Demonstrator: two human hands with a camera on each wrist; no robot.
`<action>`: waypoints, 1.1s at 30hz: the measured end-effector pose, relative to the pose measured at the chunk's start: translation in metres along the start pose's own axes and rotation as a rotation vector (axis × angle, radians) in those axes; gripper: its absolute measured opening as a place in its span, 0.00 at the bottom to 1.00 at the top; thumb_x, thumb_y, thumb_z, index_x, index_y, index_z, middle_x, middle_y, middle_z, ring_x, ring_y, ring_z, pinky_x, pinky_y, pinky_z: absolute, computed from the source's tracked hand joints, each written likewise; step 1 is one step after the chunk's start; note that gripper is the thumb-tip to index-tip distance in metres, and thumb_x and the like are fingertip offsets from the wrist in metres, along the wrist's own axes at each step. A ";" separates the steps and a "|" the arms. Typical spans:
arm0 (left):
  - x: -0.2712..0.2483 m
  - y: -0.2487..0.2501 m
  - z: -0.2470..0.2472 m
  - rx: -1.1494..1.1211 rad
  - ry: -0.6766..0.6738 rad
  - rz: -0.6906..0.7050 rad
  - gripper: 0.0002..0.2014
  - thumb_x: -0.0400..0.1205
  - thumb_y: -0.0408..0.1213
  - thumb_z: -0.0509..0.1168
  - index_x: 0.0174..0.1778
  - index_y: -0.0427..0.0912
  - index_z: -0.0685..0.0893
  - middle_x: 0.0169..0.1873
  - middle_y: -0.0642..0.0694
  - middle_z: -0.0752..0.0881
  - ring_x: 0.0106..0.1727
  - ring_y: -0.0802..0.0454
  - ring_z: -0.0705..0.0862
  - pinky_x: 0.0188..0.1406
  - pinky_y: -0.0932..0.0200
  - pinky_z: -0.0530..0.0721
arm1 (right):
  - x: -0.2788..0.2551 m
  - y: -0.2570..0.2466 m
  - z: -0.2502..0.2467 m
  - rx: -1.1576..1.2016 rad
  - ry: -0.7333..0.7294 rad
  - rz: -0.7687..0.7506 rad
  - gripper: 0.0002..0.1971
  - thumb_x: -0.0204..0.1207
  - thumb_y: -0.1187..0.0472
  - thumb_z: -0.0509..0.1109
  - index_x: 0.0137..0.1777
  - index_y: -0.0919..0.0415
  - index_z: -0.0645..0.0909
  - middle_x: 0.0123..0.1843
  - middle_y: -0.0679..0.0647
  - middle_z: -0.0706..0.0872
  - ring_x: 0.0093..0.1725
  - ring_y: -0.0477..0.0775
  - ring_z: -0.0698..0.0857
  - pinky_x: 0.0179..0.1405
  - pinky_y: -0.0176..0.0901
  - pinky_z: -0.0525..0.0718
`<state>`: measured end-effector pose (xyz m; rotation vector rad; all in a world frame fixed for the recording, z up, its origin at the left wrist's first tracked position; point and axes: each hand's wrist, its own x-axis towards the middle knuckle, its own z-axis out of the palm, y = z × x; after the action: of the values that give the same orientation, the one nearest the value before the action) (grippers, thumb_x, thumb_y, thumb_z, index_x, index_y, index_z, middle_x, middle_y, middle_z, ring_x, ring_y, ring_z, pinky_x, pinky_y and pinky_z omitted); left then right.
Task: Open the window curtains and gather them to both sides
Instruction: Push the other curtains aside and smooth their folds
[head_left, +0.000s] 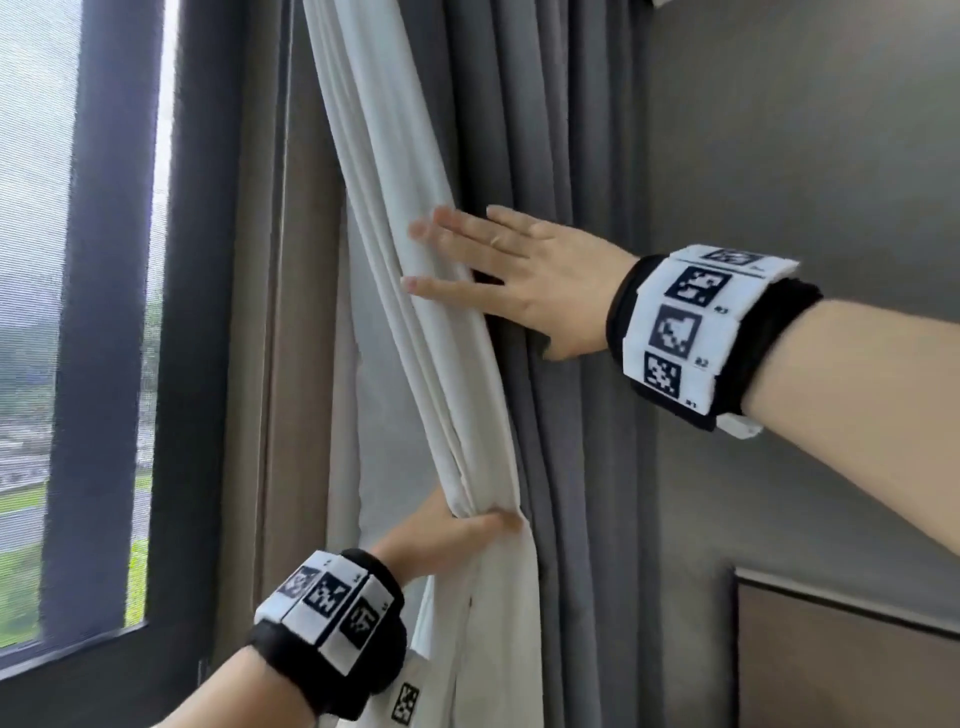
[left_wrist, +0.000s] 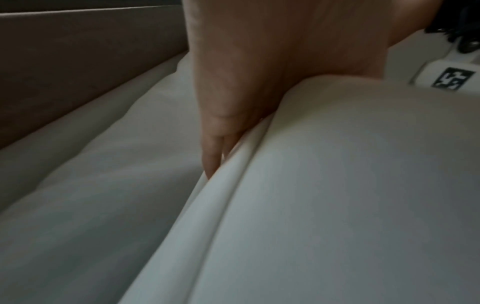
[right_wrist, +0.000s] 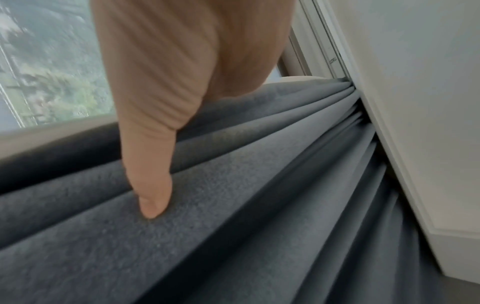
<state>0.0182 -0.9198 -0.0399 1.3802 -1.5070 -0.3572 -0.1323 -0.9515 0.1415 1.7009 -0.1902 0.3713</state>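
Nearest, at the lower centre of the head view, the left hand (head_left: 457, 530) grips the white curtain (head_left: 415, 291), thumb and fingers closed round its bunched folds. Up close in the left wrist view, the fingers (left_wrist: 215, 148) tuck into a fold of the white cloth (left_wrist: 337, 185), a brown panel (left_wrist: 78, 61) at the upper left. Higher, mid-frame, the right hand (head_left: 524, 270) lies flat with fingers straight and spread, fingertips on the white curtain, palm over the grey curtain (head_left: 561, 156). Only the right wrist view shows the thumb (right_wrist: 153, 185) pressing the grey folds (right_wrist: 259, 205), which run to a white ledge (right_wrist: 389, 164) at the right edge. Both curtains hang gathered in the middle of the head view, against the grey wall (head_left: 805, 130) on the right. Left of the white curtain's edge, a beige strip (head_left: 301, 364) and the dark window frame (head_left: 104, 312) stand uncovered, with glass (head_left: 31, 260) at the far left.
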 end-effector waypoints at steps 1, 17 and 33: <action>0.002 0.003 0.005 0.019 -0.010 -0.013 0.00 0.67 0.42 0.67 0.32 0.53 0.82 0.21 0.62 0.84 0.25 0.70 0.83 0.23 0.73 0.80 | 0.002 -0.002 0.003 -0.010 0.033 -0.019 0.63 0.66 0.68 0.74 0.75 0.47 0.19 0.84 0.58 0.28 0.83 0.58 0.31 0.76 0.51 0.31; 0.012 0.022 0.042 0.130 -0.045 -0.079 0.13 0.74 0.51 0.67 0.53 0.61 0.77 0.52 0.57 0.85 0.48 0.74 0.84 0.45 0.75 0.83 | 0.014 0.023 0.050 0.067 -0.094 -0.093 0.25 0.67 0.48 0.72 0.65 0.49 0.80 0.66 0.49 0.82 0.76 0.51 0.69 0.82 0.54 0.44; 0.057 -0.074 -0.036 0.006 0.566 -0.195 0.49 0.65 0.74 0.60 0.78 0.51 0.59 0.77 0.52 0.67 0.76 0.58 0.66 0.69 0.66 0.62 | 0.009 0.031 0.148 0.137 -0.080 0.018 0.26 0.66 0.55 0.71 0.67 0.46 0.77 0.64 0.47 0.80 0.75 0.48 0.68 0.81 0.49 0.45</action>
<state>0.0989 -0.9771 -0.0546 1.4807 -0.9132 -0.0663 -0.1137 -1.1017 0.1553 1.8521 -0.2433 0.3357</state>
